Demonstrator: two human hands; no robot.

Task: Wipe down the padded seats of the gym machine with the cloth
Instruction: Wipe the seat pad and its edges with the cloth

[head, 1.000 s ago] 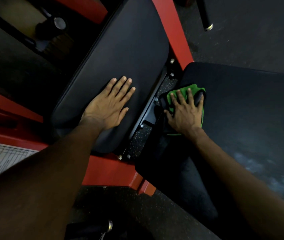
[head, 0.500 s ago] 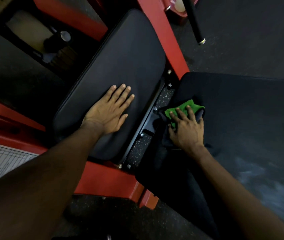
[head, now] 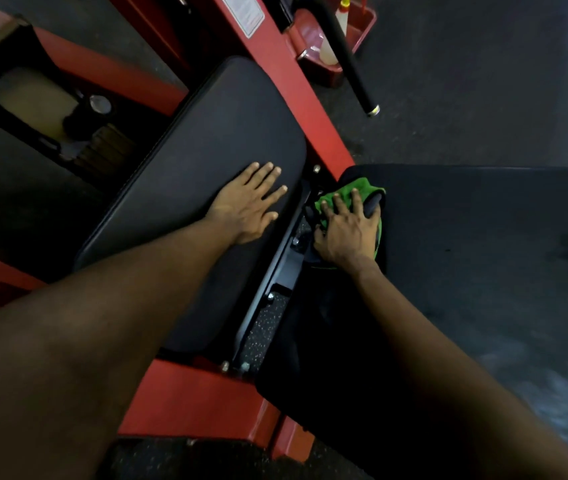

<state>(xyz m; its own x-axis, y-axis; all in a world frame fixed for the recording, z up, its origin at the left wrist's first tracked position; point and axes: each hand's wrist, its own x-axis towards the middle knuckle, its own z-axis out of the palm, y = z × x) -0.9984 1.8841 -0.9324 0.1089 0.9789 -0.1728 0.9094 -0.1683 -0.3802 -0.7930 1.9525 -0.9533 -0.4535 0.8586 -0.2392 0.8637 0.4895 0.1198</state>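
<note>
Head camera looks down on 2 black pads on a red frame (head: 296,84). At frame centre the left hand (head: 247,202) lies flat, fingers spread, on the long pad (head: 206,143). Just right of centre the right hand (head: 344,232) presses the green cloth (head: 355,187) with splayed fingers onto the left edge of the wide pad (head: 483,237), beside the gap between the pads.

Free sweep rightward of my right hand (head: 348,233) across the bare seat pad (head: 483,258). Leftward is a narrow gap, cluttered with a metal bracket (head: 284,268) and bolts (head: 295,241). The red frame beam (head: 296,105) blocks ahead, with the black bar (head: 344,53) farther off.
</note>
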